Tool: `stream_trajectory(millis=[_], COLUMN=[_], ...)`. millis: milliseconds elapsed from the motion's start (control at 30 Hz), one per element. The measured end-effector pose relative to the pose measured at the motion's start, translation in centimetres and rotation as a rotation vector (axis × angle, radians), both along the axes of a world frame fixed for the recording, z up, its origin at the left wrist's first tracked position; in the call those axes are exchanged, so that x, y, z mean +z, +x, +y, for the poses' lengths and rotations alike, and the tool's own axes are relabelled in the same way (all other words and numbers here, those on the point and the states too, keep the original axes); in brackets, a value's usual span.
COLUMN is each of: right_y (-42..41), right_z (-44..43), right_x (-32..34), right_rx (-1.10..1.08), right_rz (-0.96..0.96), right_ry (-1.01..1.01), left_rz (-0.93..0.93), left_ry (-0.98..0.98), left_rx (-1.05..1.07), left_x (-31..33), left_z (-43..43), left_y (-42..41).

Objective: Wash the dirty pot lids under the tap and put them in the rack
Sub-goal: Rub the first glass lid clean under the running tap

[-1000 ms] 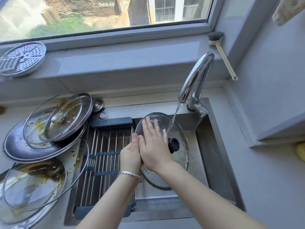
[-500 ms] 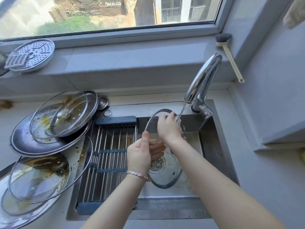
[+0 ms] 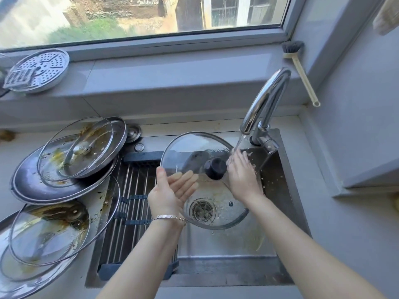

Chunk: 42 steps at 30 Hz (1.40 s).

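Over the sink [image 3: 275, 190], the glass lid [image 3: 194, 152] gets rinsed under the tap [image 3: 265, 100]; the left hand [image 3: 170, 190] props it with flat, spread fingers; the right hand [image 3: 241, 175] touches its wet edge, grip unclear; next, probably a careful lift onto the rack [image 3: 133, 184].

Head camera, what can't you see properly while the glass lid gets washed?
- Head view: right hand: its fingertips blur in the tap water; whether they grip the glass lid is unclear.
- Head view: bottom dirty lids are cut off by the left edge.
- Head view: drying rack is partly hidden by the left hand and arm.
- Head view: pale object is cut off by the top right corner.
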State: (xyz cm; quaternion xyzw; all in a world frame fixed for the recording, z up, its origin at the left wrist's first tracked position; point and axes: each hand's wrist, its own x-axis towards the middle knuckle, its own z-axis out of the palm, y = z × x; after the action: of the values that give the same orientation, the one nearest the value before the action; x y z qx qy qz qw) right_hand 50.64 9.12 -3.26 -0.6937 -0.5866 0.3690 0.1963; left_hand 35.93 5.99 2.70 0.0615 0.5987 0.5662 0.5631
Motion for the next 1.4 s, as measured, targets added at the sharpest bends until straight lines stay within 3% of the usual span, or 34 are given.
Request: stream_trajectory(millis=[167,367,533,700,800,900,1067,1200,1300,1333,1400], right_y=[-3.0,0.4,-2.2,0.7,-2.0,-3.0,-3.0,-3.9,-1.1,0.1,2.4], right_z=[-5.0,-2.1,-5.9,-4.9,-6.5,-5.1,-2.0,-4.1,-6.9,-7.7,-8.4], right_x=[0.2,0.3,0.9,1.1,2.1,3.1,3.4,1.8,0.1,-0.3,-0.7], right_rx=[0.276,0.105,0.532,0.396,0.713,0.874,0.714,0.795,0.865,0.776,0.34], right_rz=[-0.179,-0.259,-0.228,-0.283,-0.307,-0.169,-0.237,-0.324,-0.109,0.031,0.225], right_ry=[0.171,-0.01,0.278,0.214,0.452,0.478,0.417,0.622,0.623,0.578,0.505], left_rz=[-0.098,-0.123,-0.143,-0.161,-0.196,-0.244,-0.172,-0.168,-0.175,-0.164,-0.144], left_ry=[-0.032,-0.052,-0.046,-0.056,-0.069,-0.102,-0.044,-0.08,-0.059,-0.048,-0.053], left_rx=[0.114,0.171,0.179,0.165,0.092,-0.032,-0.073,-0.102,-0.031,0.001,0.026], left_x=[-1.4,-2.5,-2.3,-2.4,-2.5,-2.3,-2.6,-2.7,-3.1,-3.1,-3.2], left_z=[0.8,-0.2,0.4,0.4,0.2,-0.1,-0.3,0.1,0.4,0.4,0.4], left_y=[-0.1,-0.8,-0.7,-0.9,0.3,0.9,0.9,0.4,-0.7,-0.9,-1.6])
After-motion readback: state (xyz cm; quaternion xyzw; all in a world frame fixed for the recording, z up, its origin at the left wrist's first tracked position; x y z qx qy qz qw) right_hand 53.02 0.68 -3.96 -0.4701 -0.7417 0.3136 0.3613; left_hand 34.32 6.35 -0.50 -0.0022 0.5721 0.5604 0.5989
